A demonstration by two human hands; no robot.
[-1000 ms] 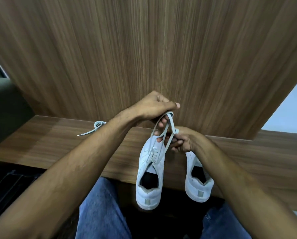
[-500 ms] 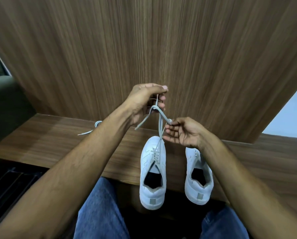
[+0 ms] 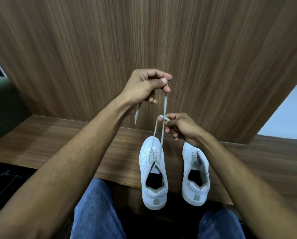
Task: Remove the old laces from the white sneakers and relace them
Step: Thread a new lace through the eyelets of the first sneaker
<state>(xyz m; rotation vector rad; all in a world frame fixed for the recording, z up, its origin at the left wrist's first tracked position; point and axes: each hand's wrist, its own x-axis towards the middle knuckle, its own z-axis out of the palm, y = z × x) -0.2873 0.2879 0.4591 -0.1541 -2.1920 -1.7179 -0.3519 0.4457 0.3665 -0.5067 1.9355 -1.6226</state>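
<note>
The left hand (image 3: 144,87) is raised above the shoes, its fingers curled in and its thumb (image 3: 163,80) and forefinger pinched together on one strand of the white lace (image 3: 164,107). That strand drops straight down from the pinch, and a loose tail of the same lace hangs out below the curled little finger, toward the wrist side of the hand. The right hand (image 3: 180,126) sits lower and to the right, its fingers bent and its thumb and forefinger clamped on the other strand, which folds over the fingertips in a small bend. Just beside those fingertips the two strands cross, then run down together to the laced sneaker (image 3: 153,171) directly beneath the fingers of both hands. The lace is threaded through the eyelets near the toe of this shoe; whether the upper eyelets are laced I cannot tell. Its toe rests on the wooden ledge (image 3: 49,140) and its heel overhangs the near edge. The second sneaker (image 3: 195,171) lies below the right wrist, just to the right of the first, with no lace visible in it. Behind the fingers rises a wood-grain panel (image 3: 144,31). Blue jeans (image 3: 96,213) show beneath both forearms
</note>
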